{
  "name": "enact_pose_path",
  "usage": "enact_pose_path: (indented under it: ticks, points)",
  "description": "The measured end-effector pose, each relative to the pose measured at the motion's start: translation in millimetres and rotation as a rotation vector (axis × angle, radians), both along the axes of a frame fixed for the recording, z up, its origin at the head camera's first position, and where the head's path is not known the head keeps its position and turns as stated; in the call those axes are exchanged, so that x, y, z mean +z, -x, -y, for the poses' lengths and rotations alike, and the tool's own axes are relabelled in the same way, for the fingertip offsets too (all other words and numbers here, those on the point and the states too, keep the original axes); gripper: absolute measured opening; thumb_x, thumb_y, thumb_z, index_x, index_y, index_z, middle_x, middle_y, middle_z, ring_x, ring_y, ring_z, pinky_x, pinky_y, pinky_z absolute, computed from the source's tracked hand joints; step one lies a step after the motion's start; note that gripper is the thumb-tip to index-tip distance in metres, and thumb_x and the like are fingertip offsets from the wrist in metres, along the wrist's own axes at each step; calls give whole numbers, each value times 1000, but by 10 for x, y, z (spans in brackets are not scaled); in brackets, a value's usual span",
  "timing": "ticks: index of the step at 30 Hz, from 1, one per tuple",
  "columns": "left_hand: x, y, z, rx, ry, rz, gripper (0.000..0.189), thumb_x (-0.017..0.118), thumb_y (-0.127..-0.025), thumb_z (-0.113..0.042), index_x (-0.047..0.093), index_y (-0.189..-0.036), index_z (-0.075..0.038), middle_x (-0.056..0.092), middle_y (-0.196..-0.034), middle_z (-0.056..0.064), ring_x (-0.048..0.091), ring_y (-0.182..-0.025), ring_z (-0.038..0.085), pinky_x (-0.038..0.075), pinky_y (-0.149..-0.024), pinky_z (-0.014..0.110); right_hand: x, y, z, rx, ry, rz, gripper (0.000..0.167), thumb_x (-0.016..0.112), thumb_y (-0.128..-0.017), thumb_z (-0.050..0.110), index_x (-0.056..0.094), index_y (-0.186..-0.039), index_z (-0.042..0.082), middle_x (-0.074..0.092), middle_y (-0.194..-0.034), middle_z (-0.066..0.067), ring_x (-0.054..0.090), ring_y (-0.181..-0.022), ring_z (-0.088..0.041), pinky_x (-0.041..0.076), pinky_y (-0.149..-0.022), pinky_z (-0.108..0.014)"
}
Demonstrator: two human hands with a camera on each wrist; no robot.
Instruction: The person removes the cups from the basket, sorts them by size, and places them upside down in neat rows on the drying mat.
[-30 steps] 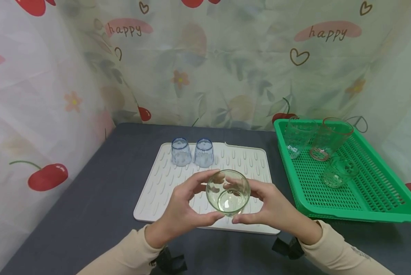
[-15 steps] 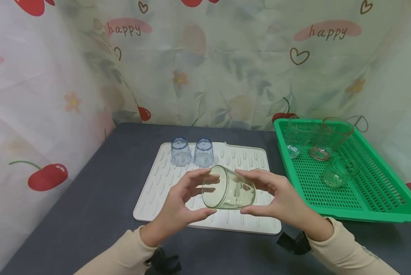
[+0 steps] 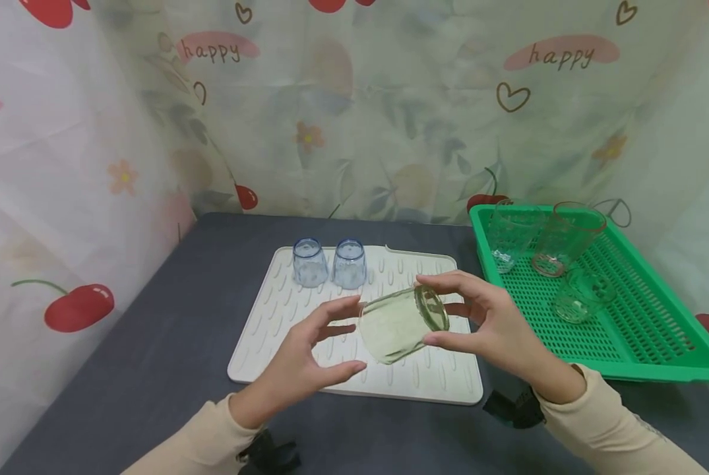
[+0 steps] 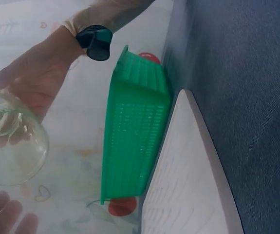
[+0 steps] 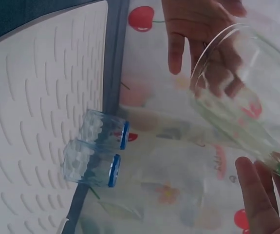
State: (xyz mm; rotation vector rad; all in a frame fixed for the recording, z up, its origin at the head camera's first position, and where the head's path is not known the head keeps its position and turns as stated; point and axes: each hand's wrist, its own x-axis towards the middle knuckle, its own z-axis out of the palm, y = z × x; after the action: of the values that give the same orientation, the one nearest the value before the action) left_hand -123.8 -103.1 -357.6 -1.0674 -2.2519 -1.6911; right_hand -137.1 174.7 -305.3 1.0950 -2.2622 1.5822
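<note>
Above the white ribbed mat [image 3: 259,346], a pale green drinking glass [image 3: 392,326] is held in the air, tilted onto its side. Its mouth faces left and down, its thick base right and up. My right hand [image 3: 496,323] grips it at the base end, thumb below and fingers above. Close to the rim, my left hand [image 3: 301,349] has its fingers and thumb spread; the left wrist view shows its fingers [image 4: 8,214] apart from the glass. Two blue-tinted glasses, one left [image 3: 310,265] and one right [image 3: 349,266], stand upside down on the mat's back left.
A green perforated basket [image 3: 663,371] sits to the right of the mat. Inside are a tall clear glass [image 3: 511,231], a pink-rimmed glass [image 3: 564,244] and a short clear glass [image 3: 581,300] lying tilted. Patterned curtains [image 3: 384,119] enclose the dark table [image 3: 170,343].
The glass has turned from mouth towards the camera to mouth left and down. My right hand has shifted right to its base; my left hand has come away from it.
</note>
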Motion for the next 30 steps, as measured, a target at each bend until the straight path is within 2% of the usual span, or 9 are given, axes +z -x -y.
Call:
enact_pose_path:
  ticks: [4, 9, 15, 20, 26, 30]
  points:
    - [-30, 11, 76, 71, 96, -31, 62, 73, -85, -7, 46, -141, -13, 53, -139, 6, 52, -128, 21, 50, -97, 35, 37, 67, -29, -46, -37, -14, 62, 82, -70, -5, 60, -127, 0, 61, -123, 4, 60, -106, -7, 56, -82, -23]
    - [-102, 10, 186, 203, 296, -31, 56, 70, -89, -12, 48, -141, -17, 53, -138, 1, 53, -127, 20, 50, -97, 33, 120, 180, -91, -119, -123, -39, 60, 84, -71, 1, 62, -126, 5, 62, -124, 1, 60, -106, -4, 55, -83, -24]
    - [-204, 14, 340, 344, 526, -147, 61, 72, -88, -20, 47, -143, -13, 53, -140, 4, 53, -128, 21, 47, -100, 39, 211, 328, -135, -216, -230, -36, 59, 85, -73, 12, 62, -128, 11, 62, -126, 1, 59, -107, -6, 56, -81, -26]
    - [-282, 21, 503, 444, 662, -208, 59, 72, -87, -24, 50, -140, -9, 52, -141, 9, 52, -129, 26, 46, -101, 43, 243, 460, -125, -289, -294, 47, 58, 82, -77, 26, 61, -131, 16, 60, -130, 2, 56, -114, -13, 56, -83, -26]
    - [-323, 26, 694, 531, 756, -156, 57, 72, -87, -25, 53, -138, -8, 51, -141, 15, 51, -128, 33, 46, -100, 49, 282, 621, -103, -321, -326, 186, 61, 79, -81, 35, 57, -135, 16, 55, -137, -4, 53, -124, -26, 54, -90, -41]
    - [-357, 34, 780, 534, 811, -101, 59, 71, -88, -26, 51, -140, -5, 49, -142, 21, 49, -129, 37, 44, -101, 53, 280, 725, -77, -370, -375, 235, 63, 77, -82, 39, 56, -137, 18, 53, -140, -6, 50, -126, -30, 48, -95, -50]
